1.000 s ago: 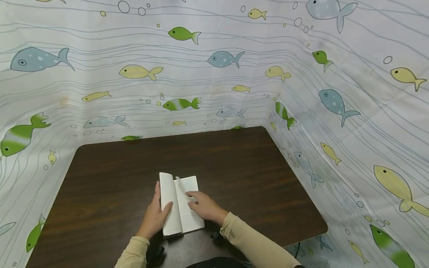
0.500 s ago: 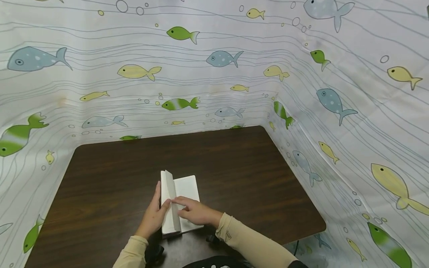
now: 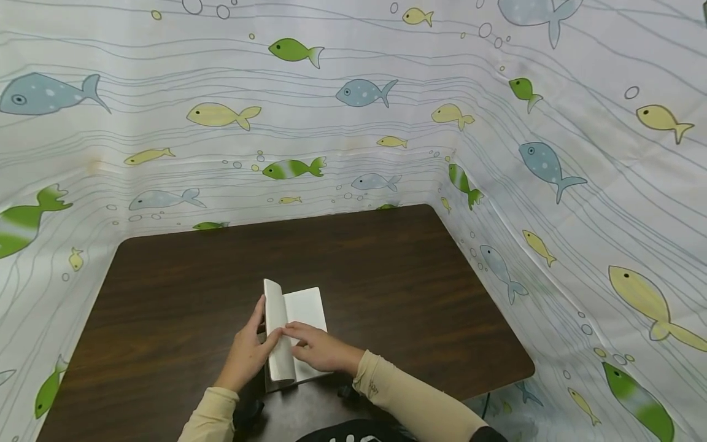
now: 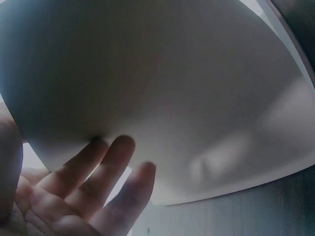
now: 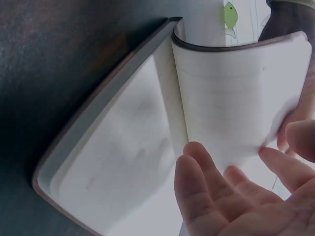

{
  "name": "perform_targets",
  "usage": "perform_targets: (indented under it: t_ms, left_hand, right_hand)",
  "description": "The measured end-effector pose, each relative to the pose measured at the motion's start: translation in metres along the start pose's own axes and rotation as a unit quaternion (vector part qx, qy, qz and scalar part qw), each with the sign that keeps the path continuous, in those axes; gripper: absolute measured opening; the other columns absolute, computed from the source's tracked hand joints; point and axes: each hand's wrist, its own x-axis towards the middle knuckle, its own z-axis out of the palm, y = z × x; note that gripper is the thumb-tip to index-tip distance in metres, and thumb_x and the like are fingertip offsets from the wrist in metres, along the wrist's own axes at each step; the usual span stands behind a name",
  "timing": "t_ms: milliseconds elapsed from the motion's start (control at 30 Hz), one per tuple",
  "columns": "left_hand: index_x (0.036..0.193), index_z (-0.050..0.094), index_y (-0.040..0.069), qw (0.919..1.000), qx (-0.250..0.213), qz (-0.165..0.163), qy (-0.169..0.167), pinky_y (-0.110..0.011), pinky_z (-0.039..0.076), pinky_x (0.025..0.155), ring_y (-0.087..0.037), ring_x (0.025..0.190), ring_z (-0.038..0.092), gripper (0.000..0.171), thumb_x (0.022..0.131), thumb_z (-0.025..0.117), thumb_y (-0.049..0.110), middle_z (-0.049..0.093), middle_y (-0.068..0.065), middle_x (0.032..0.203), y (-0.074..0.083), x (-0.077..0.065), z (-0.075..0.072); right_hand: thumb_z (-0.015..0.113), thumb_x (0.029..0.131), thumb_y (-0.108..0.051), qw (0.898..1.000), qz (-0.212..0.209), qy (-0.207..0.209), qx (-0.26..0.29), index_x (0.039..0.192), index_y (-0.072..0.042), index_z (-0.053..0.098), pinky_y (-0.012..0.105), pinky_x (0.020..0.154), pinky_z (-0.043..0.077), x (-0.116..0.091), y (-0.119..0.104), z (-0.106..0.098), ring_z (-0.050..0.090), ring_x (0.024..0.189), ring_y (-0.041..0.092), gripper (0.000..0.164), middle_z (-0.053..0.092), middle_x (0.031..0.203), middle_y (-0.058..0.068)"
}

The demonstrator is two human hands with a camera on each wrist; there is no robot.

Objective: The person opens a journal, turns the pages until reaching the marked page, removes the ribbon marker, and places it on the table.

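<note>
Now the right hand (image 3: 324, 350), fingers extended, has shifted from the notebook (image 3: 305, 306)'s right page (image 5: 125, 142) onto its left leaves (image 3: 282, 363), which the left hand (image 3: 247, 352) grips.

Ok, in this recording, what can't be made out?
Right wrist: faint marks on the dark-covered white paper notebook, too small and blurred to read.
Head: part of the bare left hand, hidden behind the notebook.
Head: white marks on the black cloth, cut off by the lower picture edge.
</note>
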Motion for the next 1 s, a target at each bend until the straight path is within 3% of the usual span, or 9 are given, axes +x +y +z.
perform_targets:
  t_ms: [167,267,333,433,567,600,800,900,1000]
  left_hand:
    - [0.157,0.011,0.023,0.9999,0.014,-0.007,-0.002,-0.028,0.053,0.066,-0.028,0.099,0.067,0.080,0.095,0.062,0.022,0.063,-0.022,0.122,-0.001,0.000,0.000]
    - [0.157,0.011,0.024,0.9999,0.014,-0.008,-0.002,-0.027,0.053,0.064,-0.024,0.093,0.068,0.080,0.095,0.061,0.019,0.064,-0.022,0.121,0.000,0.000,0.000]
    - [0.157,0.012,0.025,0.9997,0.023,-0.007,0.003,-0.030,0.052,0.063,-0.023,0.082,0.069,0.080,0.094,0.061,0.019,0.059,-0.023,0.129,0.000,0.000,0.000]
    - [0.157,0.013,0.024,0.9976,0.067,0.005,0.016,-0.041,0.054,0.073,-0.029,0.092,0.067,0.079,0.094,0.061,0.022,0.050,-0.024,0.139,0.000,0.000,-0.001]
    - [0.157,0.014,0.023,0.9917,0.124,0.015,0.027,-0.057,0.045,0.091,-0.038,0.123,0.050,0.077,0.094,0.059,0.029,0.046,-0.022,0.142,0.001,0.000,-0.002]
    - [0.157,0.014,0.024,0.9913,0.128,0.012,0.027,-0.058,0.044,0.091,-0.038,0.124,0.049,0.077,0.094,0.059,0.031,0.047,-0.021,0.141,0.001,0.000,-0.003]
    - [0.157,0.013,0.025,0.9909,0.131,-0.002,0.028,-0.057,0.046,0.086,-0.039,0.115,0.055,0.076,0.095,0.057,0.035,0.058,-0.020,0.128,-0.002,-0.001,-0.003]
    - [0.157,0.012,0.028,0.9913,0.129,-0.005,0.026,-0.057,0.047,0.085,-0.039,0.113,0.057,0.076,0.095,0.056,0.036,0.059,-0.019,0.127,-0.004,-0.002,-0.003]
    - [0.156,0.011,0.030,0.9915,0.128,-0.006,0.026,-0.057,0.047,0.085,-0.040,0.112,0.058,0.076,0.096,0.056,0.038,0.058,-0.021,0.128,-0.004,-0.002,-0.002]
  right_hand:
    - [0.046,0.102,-0.018,0.999,0.025,0.020,0.002,0.146,-0.019,0.045,0.022,0.089,0.047,-0.001,0.005,-0.004,0.056,0.120,0.015,0.044,0.043,0.149,0.004]
    - [0.049,0.100,-0.019,0.995,0.065,0.067,-0.026,0.140,-0.015,0.052,0.025,0.085,0.049,-0.002,0.012,-0.010,0.060,0.110,0.013,0.040,0.053,0.139,0.004]
    - [0.050,0.099,-0.021,0.987,0.108,0.105,-0.059,0.136,-0.013,0.055,0.030,0.086,0.049,-0.004,0.018,-0.014,0.059,0.110,0.016,0.038,0.056,0.134,0.005]
    - [0.050,0.098,-0.022,0.971,0.168,0.140,-0.096,0.134,-0.007,0.056,0.040,0.094,0.046,-0.006,0.028,-0.018,0.051,0.120,0.026,0.039,0.053,0.134,0.011]
    - [0.048,0.098,-0.029,0.955,0.240,0.130,-0.115,0.139,-0.002,0.050,0.045,0.097,0.044,-0.008,0.039,-0.016,0.046,0.125,0.031,0.050,0.048,0.135,0.015]
    - [0.048,0.097,-0.030,0.954,0.248,0.124,-0.118,0.139,-0.002,0.050,0.044,0.096,0.045,-0.008,0.040,-0.015,0.048,0.122,0.030,0.050,0.050,0.132,0.015]
    - [0.050,0.096,-0.025,0.963,0.218,0.109,-0.111,0.130,-0.002,0.059,0.037,0.083,0.048,-0.007,0.043,-0.011,0.056,0.097,0.022,0.042,0.058,0.111,0.010]
    - [0.050,0.096,-0.024,0.966,0.205,0.107,-0.117,0.128,-0.001,0.060,0.035,0.081,0.048,-0.007,0.041,-0.010,0.057,0.093,0.020,0.041,0.060,0.108,0.011]
    - [0.050,0.096,-0.024,0.965,0.200,0.110,-0.128,0.129,-0.001,0.060,0.035,0.084,0.047,-0.009,0.037,-0.010,0.057,0.100,0.023,0.042,0.061,0.112,0.013]
